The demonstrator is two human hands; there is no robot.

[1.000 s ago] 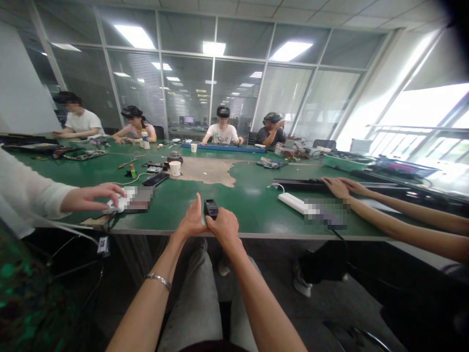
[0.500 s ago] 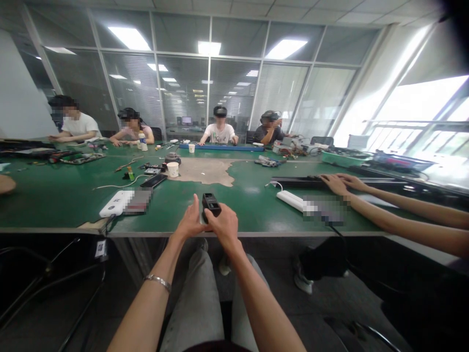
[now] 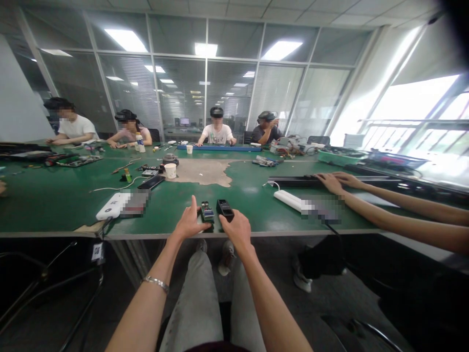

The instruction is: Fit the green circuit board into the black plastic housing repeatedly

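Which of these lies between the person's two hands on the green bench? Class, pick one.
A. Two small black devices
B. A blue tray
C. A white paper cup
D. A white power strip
A: a small black device and a second black device lie side by side on the green bench top, between the left hand and the right hand.

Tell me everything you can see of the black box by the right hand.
The black box is a small rectangular unit with a dark, plastic-looking casing; finer details are too small to make out. It lies on the green tabletop near the front edge, apart from a smaller dark device on its left. The right hand reaches its near end, seemingly touching it.
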